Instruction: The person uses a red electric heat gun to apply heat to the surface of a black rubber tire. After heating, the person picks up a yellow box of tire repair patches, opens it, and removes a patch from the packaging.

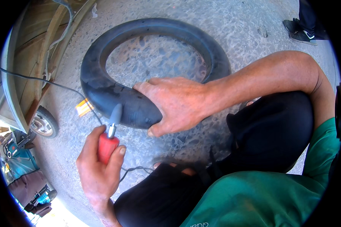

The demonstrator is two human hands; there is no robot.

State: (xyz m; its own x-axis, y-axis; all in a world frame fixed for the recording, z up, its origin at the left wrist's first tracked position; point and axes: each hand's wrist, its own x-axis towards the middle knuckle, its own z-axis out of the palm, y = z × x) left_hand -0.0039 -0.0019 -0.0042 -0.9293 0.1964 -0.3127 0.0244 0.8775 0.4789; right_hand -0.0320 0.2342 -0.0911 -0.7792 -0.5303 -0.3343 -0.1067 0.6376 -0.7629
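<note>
A black inflated inner tube [93, 70] lies on the stony concrete floor in front of me. My right hand [178, 102] grips its near side, with the fingers over the top and the thumb at the near edge. My left hand [102, 172] holds a red-bodied rotary grinder [108, 146], its thumb and fingers closed around the body. The grey cone-shaped bit [116, 114] points away from me and overlaps the tube's near-left part. I cannot tell whether it touches the rubber or is spinning.
A black cord [38, 78] runs from the far left toward the grinder. Beside the tube lies a small yellow packet [84, 107]. A wheel [44, 122] stands under a metal-edged frame at left, near a teal box [24, 159]. Another person's shoe [303, 36] shows at far right.
</note>
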